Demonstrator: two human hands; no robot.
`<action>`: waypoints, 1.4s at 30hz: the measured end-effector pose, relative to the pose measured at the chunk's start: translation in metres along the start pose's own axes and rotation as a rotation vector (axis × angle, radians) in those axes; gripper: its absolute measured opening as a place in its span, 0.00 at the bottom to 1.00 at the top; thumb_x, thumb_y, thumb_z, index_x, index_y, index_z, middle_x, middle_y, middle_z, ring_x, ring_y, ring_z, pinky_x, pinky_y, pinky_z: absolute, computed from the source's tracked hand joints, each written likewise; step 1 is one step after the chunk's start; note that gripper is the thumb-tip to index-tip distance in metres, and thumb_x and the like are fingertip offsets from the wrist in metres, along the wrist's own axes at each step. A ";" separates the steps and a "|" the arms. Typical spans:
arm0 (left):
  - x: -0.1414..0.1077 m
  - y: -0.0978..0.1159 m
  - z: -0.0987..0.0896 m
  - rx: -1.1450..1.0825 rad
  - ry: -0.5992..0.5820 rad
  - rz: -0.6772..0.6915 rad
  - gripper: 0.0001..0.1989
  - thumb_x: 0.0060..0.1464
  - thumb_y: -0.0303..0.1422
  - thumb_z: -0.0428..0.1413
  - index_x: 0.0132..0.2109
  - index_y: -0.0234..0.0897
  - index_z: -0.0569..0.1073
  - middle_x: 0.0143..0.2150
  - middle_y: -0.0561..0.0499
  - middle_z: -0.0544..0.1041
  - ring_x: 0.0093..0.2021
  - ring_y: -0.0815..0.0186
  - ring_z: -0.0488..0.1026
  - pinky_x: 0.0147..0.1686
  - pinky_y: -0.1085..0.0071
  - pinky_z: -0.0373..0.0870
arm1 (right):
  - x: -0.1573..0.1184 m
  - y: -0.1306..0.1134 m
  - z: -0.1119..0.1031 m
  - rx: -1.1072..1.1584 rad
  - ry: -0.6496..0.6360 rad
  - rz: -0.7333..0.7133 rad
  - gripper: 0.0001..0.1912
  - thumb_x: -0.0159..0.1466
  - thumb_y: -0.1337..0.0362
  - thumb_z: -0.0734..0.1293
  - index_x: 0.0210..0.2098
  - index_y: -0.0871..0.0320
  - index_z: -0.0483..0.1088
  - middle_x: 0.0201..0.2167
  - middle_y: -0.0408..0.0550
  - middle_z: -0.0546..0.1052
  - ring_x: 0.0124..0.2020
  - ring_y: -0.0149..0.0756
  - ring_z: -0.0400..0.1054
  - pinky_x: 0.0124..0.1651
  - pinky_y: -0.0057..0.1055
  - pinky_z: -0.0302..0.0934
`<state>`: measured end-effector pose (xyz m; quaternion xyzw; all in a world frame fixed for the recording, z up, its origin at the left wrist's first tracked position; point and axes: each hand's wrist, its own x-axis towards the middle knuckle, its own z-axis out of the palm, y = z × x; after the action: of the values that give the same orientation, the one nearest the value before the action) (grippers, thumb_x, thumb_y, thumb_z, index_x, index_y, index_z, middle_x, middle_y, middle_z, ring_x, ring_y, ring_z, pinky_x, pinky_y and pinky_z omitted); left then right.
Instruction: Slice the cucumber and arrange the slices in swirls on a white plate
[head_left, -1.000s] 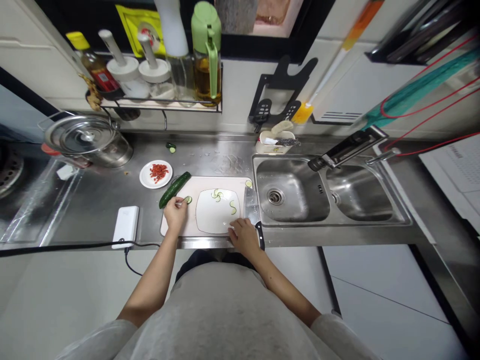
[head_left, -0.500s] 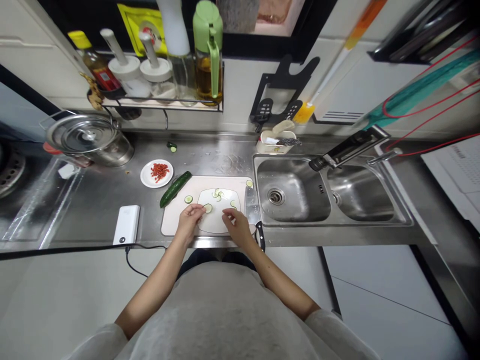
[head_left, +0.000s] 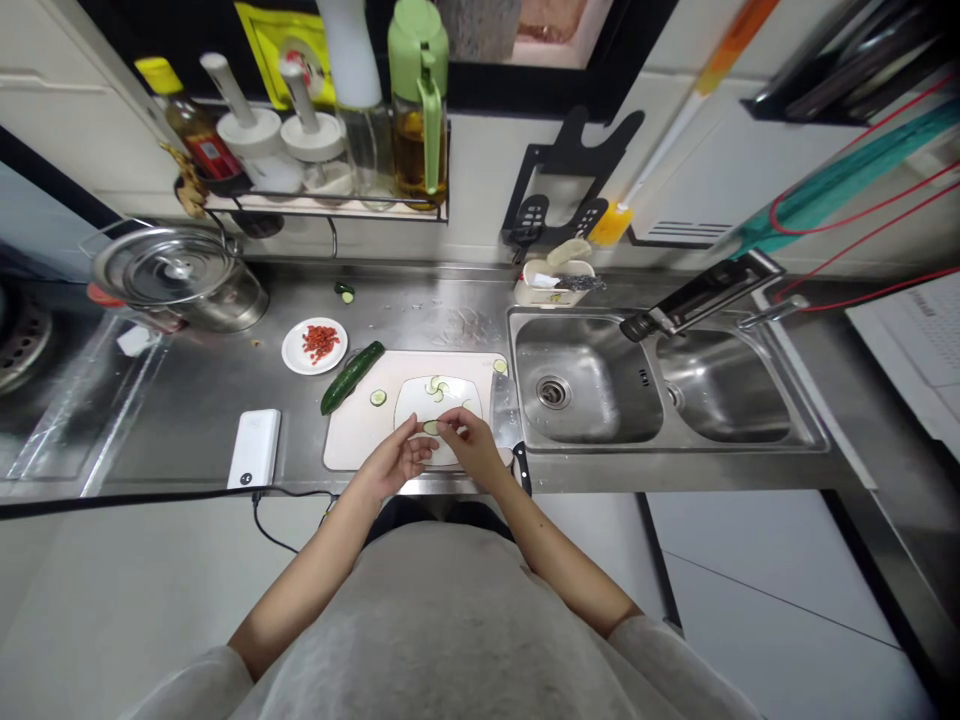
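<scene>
Both our hands have closed in over the plate (head_left: 410, 400): the left hand (head_left: 390, 466) has carried a slice (head_left: 430, 427) rightward, and the right hand (head_left: 476, 450) now meets it. We pinch the slice's right side between right thumb and finger; the left fingertips reach its other edge, the remaining fingers loosely spread, though we cannot tell whether they grip or merely prop. Holding it from both sides probably steadies something so thin. It is above the plate, nearer us than the curved pieces (head_left: 436, 389). The knife (head_left: 505, 412) lies along the board's (head_left: 349, 445) right edge, handle towards us, likely leaving us room; the cucumber (head_left: 352, 378) rests across the upper left corner, perhaps for the same reason.
</scene>
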<state>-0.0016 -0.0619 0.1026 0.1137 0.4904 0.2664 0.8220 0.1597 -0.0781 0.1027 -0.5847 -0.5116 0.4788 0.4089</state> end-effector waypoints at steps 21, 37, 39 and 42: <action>-0.003 -0.010 -0.008 0.057 -0.168 -0.067 0.28 0.41 0.29 0.68 0.51 0.37 0.72 0.30 0.55 0.70 0.28 0.76 0.66 0.26 0.78 0.57 | -0.026 0.012 -0.011 -0.045 -0.104 0.086 0.07 0.59 0.59 0.64 0.31 0.56 0.69 0.30 0.43 0.74 0.32 0.31 0.65 0.32 0.27 0.57; -0.010 -0.020 -0.008 0.646 -0.197 0.182 0.15 0.41 0.39 0.66 0.36 0.34 0.76 0.26 0.54 0.71 0.27 0.72 0.63 0.30 0.74 0.58 | -0.046 0.021 -0.016 0.087 -0.235 0.192 0.11 0.59 0.55 0.66 0.30 0.57 0.67 0.24 0.40 0.71 0.25 0.29 0.65 0.30 0.27 0.59; -0.010 -0.022 -0.007 0.678 -0.212 0.185 0.14 0.43 0.39 0.65 0.34 0.34 0.76 0.27 0.53 0.72 0.27 0.72 0.64 0.30 0.74 0.58 | -0.047 0.021 -0.016 0.112 -0.237 0.210 0.11 0.59 0.55 0.66 0.30 0.57 0.66 0.24 0.40 0.71 0.25 0.30 0.66 0.30 0.28 0.59; -0.010 -0.024 -0.006 0.696 -0.204 0.184 0.13 0.43 0.39 0.64 0.32 0.33 0.76 0.26 0.53 0.71 0.27 0.71 0.64 0.29 0.74 0.58 | -0.047 0.021 -0.017 0.079 -0.221 0.212 0.11 0.58 0.55 0.67 0.30 0.57 0.67 0.22 0.40 0.71 0.24 0.29 0.64 0.28 0.27 0.58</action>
<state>-0.0028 -0.0876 0.0963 0.4557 0.4549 0.1437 0.7515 0.1800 -0.1277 0.0927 -0.5627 -0.4695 0.6004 0.3201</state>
